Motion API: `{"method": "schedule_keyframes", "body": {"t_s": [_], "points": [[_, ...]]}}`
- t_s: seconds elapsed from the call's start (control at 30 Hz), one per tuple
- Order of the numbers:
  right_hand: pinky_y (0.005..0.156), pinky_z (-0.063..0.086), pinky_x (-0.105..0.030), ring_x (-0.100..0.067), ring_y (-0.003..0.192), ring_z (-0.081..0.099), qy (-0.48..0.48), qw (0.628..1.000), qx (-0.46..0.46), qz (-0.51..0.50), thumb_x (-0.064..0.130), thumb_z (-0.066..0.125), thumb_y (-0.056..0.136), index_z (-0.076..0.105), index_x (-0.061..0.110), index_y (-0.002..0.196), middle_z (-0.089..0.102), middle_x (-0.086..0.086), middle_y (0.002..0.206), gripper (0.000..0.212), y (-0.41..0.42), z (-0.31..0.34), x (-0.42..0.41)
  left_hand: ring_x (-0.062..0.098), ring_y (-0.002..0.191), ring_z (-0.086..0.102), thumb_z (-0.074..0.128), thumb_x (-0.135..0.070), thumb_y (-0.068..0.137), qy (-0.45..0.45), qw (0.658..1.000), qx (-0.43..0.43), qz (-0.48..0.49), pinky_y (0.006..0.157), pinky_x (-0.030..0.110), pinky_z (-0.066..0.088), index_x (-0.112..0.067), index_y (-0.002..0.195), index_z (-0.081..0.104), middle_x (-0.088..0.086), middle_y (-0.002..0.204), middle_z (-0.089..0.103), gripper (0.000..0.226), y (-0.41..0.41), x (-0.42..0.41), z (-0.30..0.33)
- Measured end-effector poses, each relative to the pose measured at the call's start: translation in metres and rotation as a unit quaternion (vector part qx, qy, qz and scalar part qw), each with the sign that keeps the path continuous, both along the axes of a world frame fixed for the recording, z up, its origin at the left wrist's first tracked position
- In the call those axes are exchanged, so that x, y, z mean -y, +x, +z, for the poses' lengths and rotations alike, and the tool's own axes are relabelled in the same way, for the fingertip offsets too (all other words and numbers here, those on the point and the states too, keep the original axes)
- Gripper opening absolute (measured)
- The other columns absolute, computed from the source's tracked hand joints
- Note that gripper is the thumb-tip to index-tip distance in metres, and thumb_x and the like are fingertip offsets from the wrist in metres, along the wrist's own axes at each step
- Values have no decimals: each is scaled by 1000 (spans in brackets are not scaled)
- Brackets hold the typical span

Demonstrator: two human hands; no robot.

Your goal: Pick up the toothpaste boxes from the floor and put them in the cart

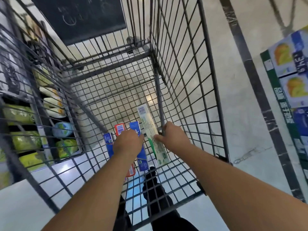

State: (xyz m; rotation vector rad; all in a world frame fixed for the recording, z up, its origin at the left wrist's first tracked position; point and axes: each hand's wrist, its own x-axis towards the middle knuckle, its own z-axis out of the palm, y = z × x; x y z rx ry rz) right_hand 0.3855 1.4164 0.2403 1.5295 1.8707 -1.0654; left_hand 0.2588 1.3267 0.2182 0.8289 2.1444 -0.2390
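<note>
Wire-mesh cart (183, 67) walls enclose both hands closely; blue boxes (141, 147) are gripped by the left hand (127, 143), a long white-green box (150, 130) by the right hand (173, 136).

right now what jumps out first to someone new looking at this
Two hands reach down into a wire cart: the left hand over blue and red toothpaste boxes, the right hand gripping a long white-and-green box. Green packets fill shelves at the left.
</note>
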Motion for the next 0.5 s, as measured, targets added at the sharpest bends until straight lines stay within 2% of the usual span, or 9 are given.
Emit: {"method": "schedule_keyframes", "body": {"t_s": [0.1, 0.17, 0.23, 0.3, 0.4, 0.47, 0.5], "points": [[80, 56, -42, -22, 91, 63, 5, 1000, -7, 16, 46, 69, 87, 50, 13, 115, 64, -4, 105, 47, -3, 17, 0, 28, 81, 51, 43, -46, 99, 6, 1000, 16, 4, 66, 31, 39, -12, 89, 54, 8, 91, 56, 37, -12, 4, 18], [79, 56, -42, -21, 90, 63, 13, 999, -21, 22, 47, 69, 87, 51, 14, 113, 65, -3, 104, 46, -9, 33, -2, 28, 82, 53, 43, -48, 98, 24, 999, 24, 10, 68, 31, 41, -13, 87, 53, 9, 98, 63, 38, -27, 8, 38], [68, 54, -36, -19, 86, 63, 25, 998, -36, 41, 47, 68, 88, 52, 16, 114, 65, -1, 101, 43, -19, 58, -4, 26, 84, 54, 43, -49, 98, 40, 998, 36, 14, 70, 32, 43, -13, 89, 53, 9, 102, 64, 38, -45, 10, 67], [64, 50, -29, -16, 84, 61, 30, 996, -58, 55, 46, 66, 89, 53, 17, 117, 65, -1, 104, 42, -31, 87, -5, 29, 92, 58, 43, -52, 98, 49, 997, 48, 22, 72, 33, 43, -11, 100, 57, 8, 103, 62, 43, -66, 15, 104], [76, 53, -34, -16, 89, 60, 49, 990, -94, 89, 48, 65, 89, 55, 17, 123, 66, -1, 114, 47, -49, 138, -5, 26, 89, 57, 45, -58, 95, 77, 995, 48, 51, 70, 32, 42, -11, 112, 55, 8, 107, 61, 51, -93, 30, 162], [86, 53, -36, -20, 101, 62, 60, 984, -108, 126, 51, 64, 89, 53, 16, 131, 64, -3, 124, 55, -60, 173, -2, 23, 90, 58, 44, -65, 92, 93, 993, 29, 64, 75, 34, 48, -11, 121, 53, 9, 113, 61, 62, -106, 49, 200], [92, 52, -39, -21, 107, 63, 61, 982, -115, 140, 51, 63, 89, 51, 16, 133, 63, -5, 129, 58, -65, 192, 1, 23, 89, 59, 44, -68, 90, 101, 993, 17, 62, 79, 37, 51, -11, 120, 53, 9, 111, 61, 65, -111, 60, 218]]}}
